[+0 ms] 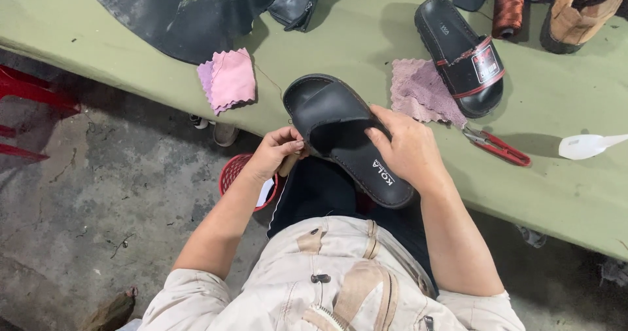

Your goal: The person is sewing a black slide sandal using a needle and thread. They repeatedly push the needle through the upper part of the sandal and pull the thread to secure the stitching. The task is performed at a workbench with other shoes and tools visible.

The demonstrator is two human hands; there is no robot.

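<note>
Black slide sandal (347, 138) at near table edge (556, 193), over lap. Right hand (409, 149) clamps sole and strap; left hand (278, 151) pinches strap edge, maybe a tool. Tip: brace sole, work in small bites.

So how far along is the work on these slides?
One slide lies on the table, set aside. The second slide is in hand: right hand steadies it, left hand pinches at its edge. What's left can't be told; snips lie unused.
</note>
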